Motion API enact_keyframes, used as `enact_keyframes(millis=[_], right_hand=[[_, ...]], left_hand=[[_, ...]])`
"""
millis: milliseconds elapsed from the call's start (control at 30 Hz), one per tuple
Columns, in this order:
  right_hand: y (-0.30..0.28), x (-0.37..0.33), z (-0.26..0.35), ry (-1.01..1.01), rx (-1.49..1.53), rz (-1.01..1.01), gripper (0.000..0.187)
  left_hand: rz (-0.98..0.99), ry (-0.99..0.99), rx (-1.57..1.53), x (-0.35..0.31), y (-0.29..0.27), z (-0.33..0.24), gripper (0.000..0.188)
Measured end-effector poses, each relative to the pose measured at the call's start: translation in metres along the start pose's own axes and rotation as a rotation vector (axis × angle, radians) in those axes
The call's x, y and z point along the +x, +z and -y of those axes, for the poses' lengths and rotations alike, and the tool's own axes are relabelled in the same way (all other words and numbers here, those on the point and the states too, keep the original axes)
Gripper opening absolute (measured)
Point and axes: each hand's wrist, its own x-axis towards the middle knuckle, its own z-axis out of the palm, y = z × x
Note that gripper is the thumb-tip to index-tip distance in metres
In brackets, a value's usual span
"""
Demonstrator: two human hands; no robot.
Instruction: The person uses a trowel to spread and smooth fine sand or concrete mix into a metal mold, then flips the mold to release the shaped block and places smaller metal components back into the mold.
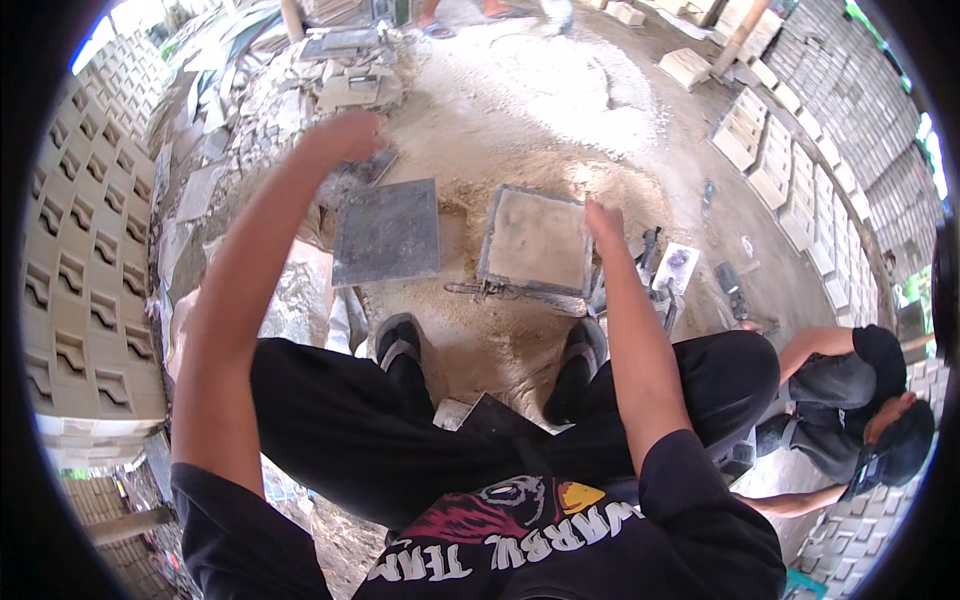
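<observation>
Person squats over a sandy floor (pixel 520 120); square mould (pixel 537 243) sits straight ahead between the shoes, framed by a dark metal rim, packed level with pale sandy mix, top looks smoothed; so filling seems done and the block is not yet turned out, judging from the flat surface alone.

Right hand (pixel 603 222) rests on the mould's right edge, fingers pressed down on the rim or the fill, curled slightly; whether they grip the rim, cannot tell. Left hand (pixel 347 137) is raised up and away to the left, above the rubble; fingers bunched and blurred, cannot tell if they hold anything.

Flat dark square plate (pixel 387 232) lies just beside the mould on its left, bare, nothing on it. Small tools and a pale tray (pixel 678 268) lie near the mould's right side; too small to name.

Finished work around: stacked patterned vent blocks (pixel 85 270) form a wall on the left; more pale blocks (pixel 775 160) set in rows on the right; broken slabs and rubble (pixel 300 90) piled at upper left.

No packages, labels or signs visible on the floor; only print in view is on the person's black shirt.

Another person (pixel 850 400) crouches at lower right, well apart from the mould.
</observation>
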Motion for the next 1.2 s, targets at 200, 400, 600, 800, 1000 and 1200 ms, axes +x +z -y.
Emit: enact_keyframes(millis=[200,400,600,800,1000,1200], right_hand=[[-0.018,-0.047,-0.094,0.171,-0.357,-0.178,0.06],[-0.019,-0.123,-0.058,0.156,-0.111,0.177,0.092],[-0.004,-0.114,-0.083,0.209,-0.083,0.273,0.101],[0.003,-0.12,-0.084,0.158,-0.135,0.154,0.089],[-0.008,-0.136,-0.049,0.16,-0.265,0.116,0.073],[-0.008,-0.109,-0.089,0.104,-0.243,0.04,0.073]], left_hand=[[0.003,0.054,-0.364,0.077,0.074,-0.135,0.057],[-0.09,-0.306,-0.593,0.013,0.246,-0.202,0.072],[0.152,-0.063,-0.499,-0.037,0.28,-0.221,0.091],[0.248,-0.047,-0.259,-0.023,0.28,-0.231,0.049],[0.323,-0.224,-0.243,-0.017,0.279,-0.233,0.032],[0.18,-0.054,-0.268,-0.017,0.285,-0.235,0.033]])
